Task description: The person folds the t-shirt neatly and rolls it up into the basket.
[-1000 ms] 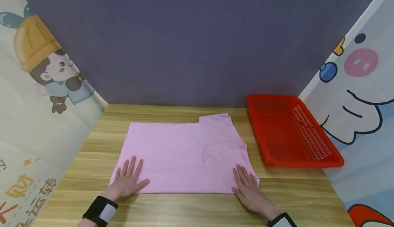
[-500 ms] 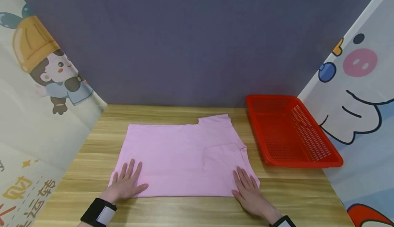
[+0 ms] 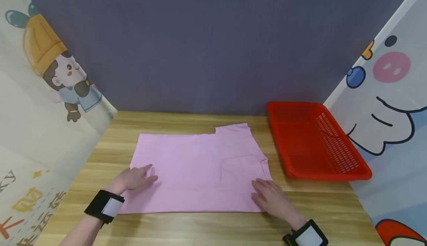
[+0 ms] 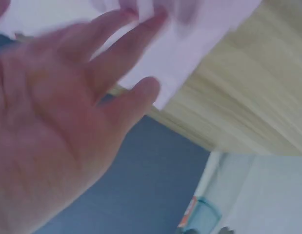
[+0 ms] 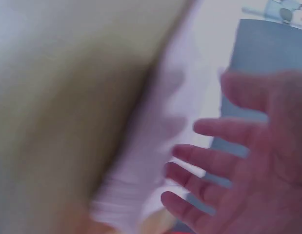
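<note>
A pink shirt (image 3: pixel 190 168) lies flat on the wooden table, folded lengthwise, a sleeve jutting out at its far right corner. Over its left end hovers my left hand (image 3: pixel 135 179), fingers loosely bent, with a shadow on the fabric beneath. In the left wrist view the palm and spread fingers of that hand (image 4: pixel 68 117) hold nothing. My right hand (image 3: pixel 271 197) is over the near right corner of the shirt, fingers pointing inward. The right wrist view shows its fingers apart and relaxed, above the pink cloth (image 5: pixel 141 146).
A red plastic basket (image 3: pixel 300 146) with perforated sides stands at the right rear of the wooden table (image 3: pixel 200 231). Behind the table rises a dark grey-blue panel (image 3: pixel 200 45). Printed cartoon sheets flank both sides, one with a pig snout (image 3: pixel 391 67).
Both hands have lifted from lying flat on the shirt. The left has moved away from the near edge and its fingers have bent; the right has shifted only slightly. The shirt stays put.
</note>
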Motion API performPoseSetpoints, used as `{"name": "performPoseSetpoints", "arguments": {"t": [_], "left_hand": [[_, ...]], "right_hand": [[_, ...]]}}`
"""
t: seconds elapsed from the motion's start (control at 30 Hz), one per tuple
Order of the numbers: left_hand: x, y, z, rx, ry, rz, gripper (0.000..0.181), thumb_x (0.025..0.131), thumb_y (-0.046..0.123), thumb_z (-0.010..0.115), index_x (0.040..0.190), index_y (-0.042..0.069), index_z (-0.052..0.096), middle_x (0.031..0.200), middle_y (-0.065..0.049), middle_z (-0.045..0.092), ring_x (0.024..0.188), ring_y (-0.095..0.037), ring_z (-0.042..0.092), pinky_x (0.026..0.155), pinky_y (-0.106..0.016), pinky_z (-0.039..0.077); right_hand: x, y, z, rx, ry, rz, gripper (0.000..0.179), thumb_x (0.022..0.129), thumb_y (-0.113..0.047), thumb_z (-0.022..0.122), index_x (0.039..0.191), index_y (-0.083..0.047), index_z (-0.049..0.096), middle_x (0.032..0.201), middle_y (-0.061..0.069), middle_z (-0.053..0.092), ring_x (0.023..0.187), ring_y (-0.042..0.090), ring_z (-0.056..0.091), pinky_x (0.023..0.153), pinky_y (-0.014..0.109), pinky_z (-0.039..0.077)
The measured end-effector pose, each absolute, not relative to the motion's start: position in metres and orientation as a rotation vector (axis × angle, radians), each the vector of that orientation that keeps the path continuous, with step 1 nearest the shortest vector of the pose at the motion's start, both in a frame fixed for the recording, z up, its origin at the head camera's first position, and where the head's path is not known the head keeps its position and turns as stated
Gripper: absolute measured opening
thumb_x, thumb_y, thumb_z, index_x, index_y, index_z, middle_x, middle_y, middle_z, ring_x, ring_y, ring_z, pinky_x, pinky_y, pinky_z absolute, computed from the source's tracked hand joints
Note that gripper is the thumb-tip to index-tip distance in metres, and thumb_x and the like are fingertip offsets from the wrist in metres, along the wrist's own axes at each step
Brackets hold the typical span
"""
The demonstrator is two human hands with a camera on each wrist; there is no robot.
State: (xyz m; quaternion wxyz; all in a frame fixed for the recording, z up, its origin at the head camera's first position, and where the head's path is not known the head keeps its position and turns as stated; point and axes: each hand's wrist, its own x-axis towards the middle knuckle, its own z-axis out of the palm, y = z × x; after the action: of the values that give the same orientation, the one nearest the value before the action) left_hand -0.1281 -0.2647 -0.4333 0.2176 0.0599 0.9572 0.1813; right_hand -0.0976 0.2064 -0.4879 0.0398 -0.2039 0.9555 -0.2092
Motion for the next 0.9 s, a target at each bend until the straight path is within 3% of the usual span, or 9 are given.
{"name": "performPoseSetpoints", "arguments": {"t": [0.07, 0.13, 0.3, 0.47, 0.63, 0.8, 0.9], "left_hand": [[-0.148, -0.27, -0.431, 0.146, 2.728, 0.587, 0.062, 0.103, 0.036, 0.053, 0.144, -0.01, 0.044, 0.117, -0.03, 0.067, 0.103, -0.041, 0.067, 0.094, -0.059, 0.049], [-0.166, -0.278, -0.436, 0.118, 2.795, 0.698, 0.054, 0.103, 0.03, 0.052, 0.139, -0.01, 0.048, 0.109, -0.029, 0.067, 0.095, -0.036, 0.066, 0.083, -0.052, 0.053], [-0.201, -0.295, -0.453, -0.021, 2.911, 0.839, 0.046, 0.101, 0.022, 0.05, 0.133, -0.011, 0.053, 0.125, -0.038, 0.059, 0.114, -0.052, 0.058, 0.097, -0.06, 0.047], [-0.22, -0.31, -0.464, -0.161, 2.929, 0.849, 0.051, 0.102, 0.023, 0.045, 0.139, -0.012, 0.045, 0.138, -0.042, 0.047, 0.131, -0.06, 0.04, 0.11, -0.067, 0.032], [-0.225, -0.319, -0.466, -0.305, 2.813, 0.945, 0.055, 0.105, 0.025, 0.04, 0.147, -0.011, 0.035, 0.149, -0.042, 0.034, 0.138, -0.061, 0.028, 0.116, -0.067, 0.026], [-0.23, -0.322, -0.466, -0.359, 2.715, 1.151, 0.054, 0.107, 0.024, 0.037, 0.147, -0.012, 0.035, 0.152, -0.04, 0.031, 0.141, -0.056, 0.032, 0.117, -0.062, 0.03], [-0.236, -0.324, -0.467, -0.38, 2.657, 1.301, 0.052, 0.107, 0.021, 0.037, 0.147, -0.012, 0.036, 0.153, -0.04, 0.031, 0.141, -0.053, 0.034, 0.117, -0.06, 0.031]], "right_hand": [[-0.12, 0.2, -0.48, -0.628, 3.006, -0.72, 0.036, 0.094, -0.017, 0.066, 0.125, 0.002, 0.066, 0.127, 0.021, 0.066, 0.119, 0.04, 0.061, 0.106, 0.061, 0.044], [-0.145, 0.194, -0.477, -0.633, 3.087, -0.805, 0.03, 0.092, -0.009, 0.067, 0.119, 0.003, 0.068, 0.118, 0.022, 0.069, 0.111, 0.04, 0.065, 0.101, 0.057, 0.049], [-0.205, 0.181, -0.477, -0.433, 3.107, -0.954, 0.034, 0.093, -0.008, 0.06, 0.119, 0.012, 0.065, 0.118, 0.033, 0.066, 0.11, 0.048, 0.064, 0.097, 0.057, 0.051], [-0.246, 0.177, -0.479, -0.219, 3.078, -0.908, 0.038, 0.095, -0.013, 0.054, 0.119, 0.016, 0.062, 0.115, 0.037, 0.065, 0.108, 0.052, 0.062, 0.095, 0.058, 0.05], [-0.267, 0.178, -0.481, -0.062, 3.031, -0.848, 0.035, 0.099, -0.02, 0.052, 0.109, 0.01, 0.066, 0.114, 0.033, 0.067, 0.108, 0.049, 0.061, 0.095, 0.055, 0.05], [-0.279, 0.176, -0.482, 0.048, 2.954, -0.859, 0.044, 0.1, -0.022, 0.047, 0.13, 0.006, 0.06, 0.135, 0.029, 0.06, 0.126, 0.045, 0.055, 0.109, 0.055, 0.043], [-0.285, 0.175, -0.482, 0.104, 2.912, -0.895, 0.043, 0.1, -0.022, 0.046, 0.133, 0.004, 0.058, 0.138, 0.026, 0.059, 0.129, 0.043, 0.054, 0.111, 0.053, 0.041]]}}
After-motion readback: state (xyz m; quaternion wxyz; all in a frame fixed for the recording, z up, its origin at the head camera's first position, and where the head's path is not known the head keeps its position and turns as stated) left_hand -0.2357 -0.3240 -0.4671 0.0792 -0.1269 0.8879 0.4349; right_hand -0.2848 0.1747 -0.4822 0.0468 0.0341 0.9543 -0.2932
